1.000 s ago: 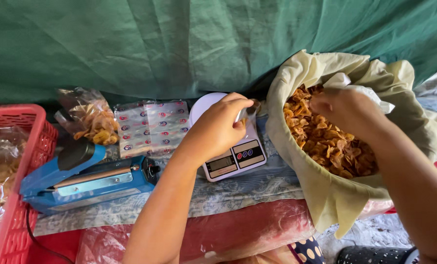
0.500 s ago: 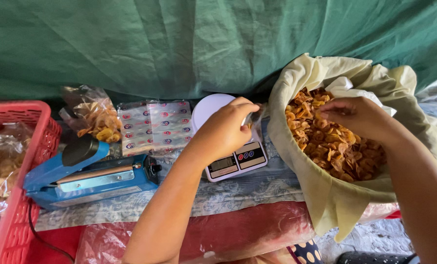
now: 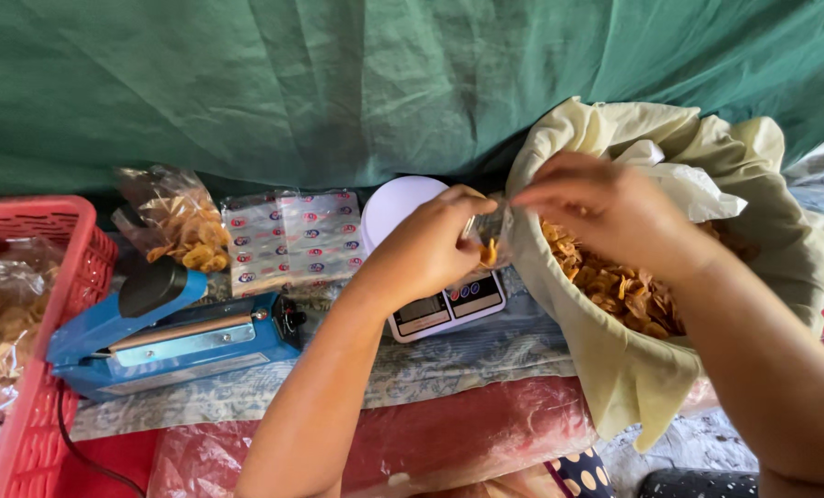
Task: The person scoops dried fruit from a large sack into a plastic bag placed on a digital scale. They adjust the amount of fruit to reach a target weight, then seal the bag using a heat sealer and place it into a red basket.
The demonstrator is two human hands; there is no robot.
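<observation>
Holding a small clear bag (image 3: 493, 235) above a white scale (image 3: 430, 277), a person works with both hands at a cloth-covered table (image 3: 486, 364). The left hand (image 3: 426, 249) is closed around the bag's near edge, fingers curled and thumb pressed on the plastic, with a few orange chips visible inside the bag just beyond the knuckles. The right hand (image 3: 615, 212) meets the bag from the other side, its fingertips pinched together at the bag's top edge, so the bag hangs between the two hands and touches both. Directly under the right hand sits a sack (image 3: 633, 369) of pale cloth, its mouth rolled open on a heap of fried chips (image 3: 629, 290); the bag is at the sack's left rim, over the gap between sack and scale. Left of the scale lie sheets of printed labels (image 3: 292, 240) and a filled bag of chips (image 3: 177, 221). Nearer the camera rests a blue heat sealer (image 3: 172, 337), and a red basket (image 3: 34, 360) holding more packed bags stands at the far left. Green tarpaulin (image 3: 338, 83) forms the backdrop.
</observation>
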